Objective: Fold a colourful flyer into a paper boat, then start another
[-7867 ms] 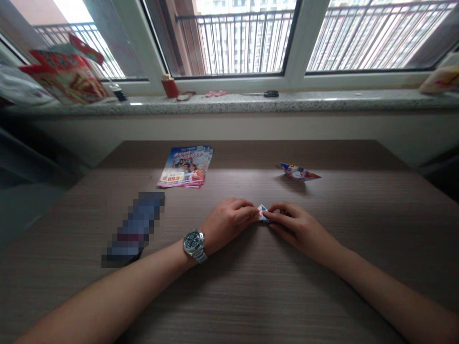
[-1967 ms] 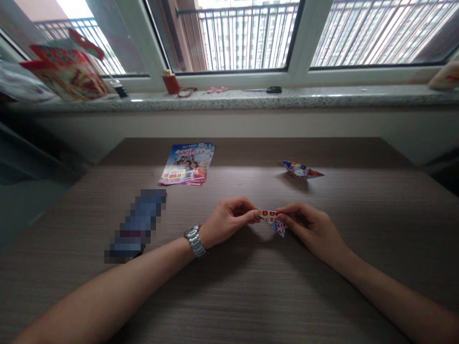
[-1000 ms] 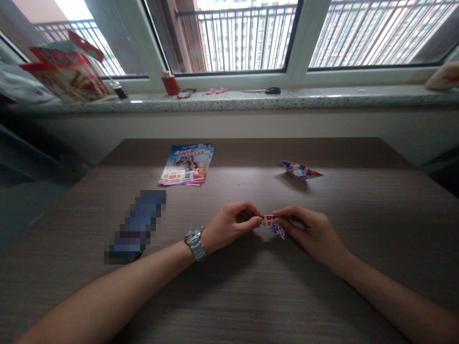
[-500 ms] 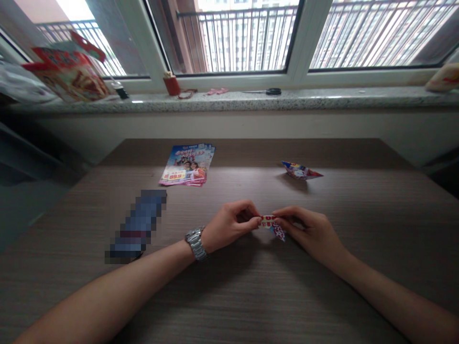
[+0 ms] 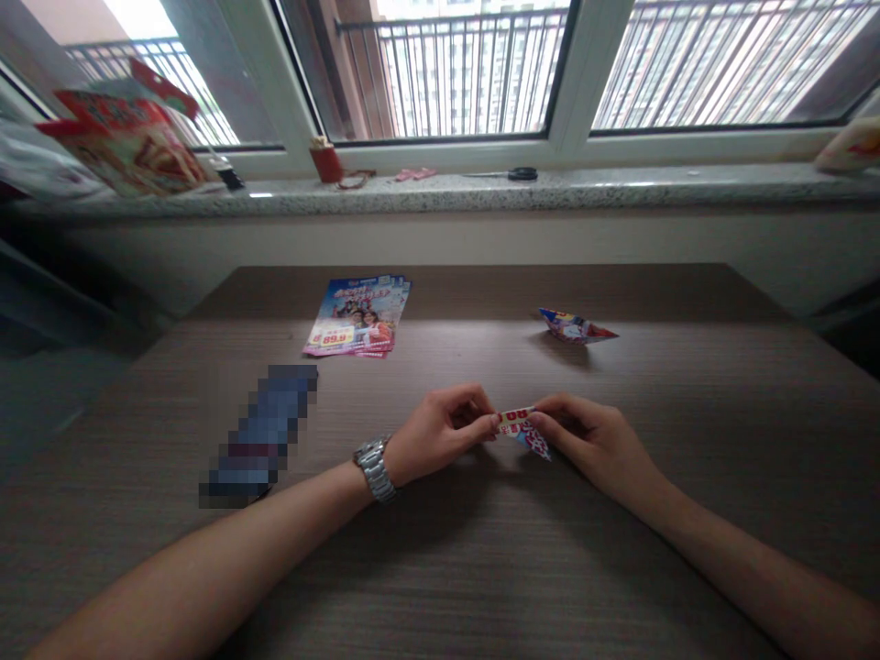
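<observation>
A small folded piece of printed paper [image 5: 523, 429], red, white and blue, is held just above the brown table [image 5: 481, 550] near its middle. My left hand [image 5: 440, 431], with a metal watch on the wrist, pinches the paper's left end. My right hand [image 5: 584, 440] pinches its right end. Both hands have their fingers closed on the paper. A lower corner of the paper points down toward the table.
A finished folded paper boat [image 5: 576, 327] lies at the far right of the table. A stack of printed flyers [image 5: 357, 316] lies at the far left. A blurred dark object [image 5: 265, 435] sits left of my arm. The stone windowsill [image 5: 619, 190] holds scissors [image 5: 517, 173], a red cup [image 5: 324, 161] and bags [image 5: 130, 137].
The hands have drawn slightly apart along the paper, so a bit more of its red-lettered top shows. Earlier the paper was a smaller folded bit pressed at the table.
</observation>
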The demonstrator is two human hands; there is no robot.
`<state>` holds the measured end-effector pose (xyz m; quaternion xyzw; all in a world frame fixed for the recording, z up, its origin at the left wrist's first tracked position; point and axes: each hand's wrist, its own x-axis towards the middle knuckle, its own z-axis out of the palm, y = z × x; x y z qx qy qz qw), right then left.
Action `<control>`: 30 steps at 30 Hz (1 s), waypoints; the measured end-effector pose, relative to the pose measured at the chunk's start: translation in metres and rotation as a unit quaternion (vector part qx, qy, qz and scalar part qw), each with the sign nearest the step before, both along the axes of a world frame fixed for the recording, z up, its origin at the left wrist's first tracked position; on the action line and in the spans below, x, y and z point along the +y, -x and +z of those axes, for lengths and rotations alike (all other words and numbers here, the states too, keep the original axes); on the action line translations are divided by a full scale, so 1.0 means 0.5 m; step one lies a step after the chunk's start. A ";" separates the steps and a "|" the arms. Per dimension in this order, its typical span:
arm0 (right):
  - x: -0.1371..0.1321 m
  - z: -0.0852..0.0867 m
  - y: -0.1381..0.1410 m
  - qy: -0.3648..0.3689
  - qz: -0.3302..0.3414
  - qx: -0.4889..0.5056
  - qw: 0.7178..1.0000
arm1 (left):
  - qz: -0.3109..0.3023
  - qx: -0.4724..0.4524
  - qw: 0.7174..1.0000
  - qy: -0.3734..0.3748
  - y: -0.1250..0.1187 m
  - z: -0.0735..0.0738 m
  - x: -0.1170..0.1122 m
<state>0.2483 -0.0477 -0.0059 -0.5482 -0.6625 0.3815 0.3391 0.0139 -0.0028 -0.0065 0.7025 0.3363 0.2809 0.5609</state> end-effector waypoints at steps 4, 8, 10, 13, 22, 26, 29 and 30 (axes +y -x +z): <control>0.000 0.002 0.000 -0.006 0.001 -0.006 1.000 | 0.001 0.011 1.000 -0.017 -0.001 0.001 -0.003; 0.000 0.004 -0.001 -0.017 0.013 -0.007 1.000 | -0.006 0.018 0.999 -0.041 -0.002 0.008 -0.006; 0.000 0.007 0.000 -0.026 0.021 -0.011 0.999 | -0.009 0.026 0.998 -0.061 -0.002 0.012 -0.006; -0.003 0.009 0.002 -0.038 0.037 -0.023 0.998 | -0.011 0.049 0.994 -0.093 -0.002 0.017 -0.005; -0.002 0.008 0.005 0.021 0.044 0.023 0.999 | 0.009 0.048 0.995 -0.089 0.000 0.022 0.000; -0.001 0.006 0.006 0.025 0.046 0.029 0.998 | 0.012 0.037 0.997 -0.072 -0.001 0.021 -0.001; -0.001 0.005 0.005 0.016 0.055 0.014 0.998 | 0.003 0.045 0.997 -0.064 -0.002 0.019 -0.004; -0.001 0.005 0.004 0.015 0.059 0.008 0.998 | 0.000 0.049 0.997 -0.062 -0.003 0.018 -0.005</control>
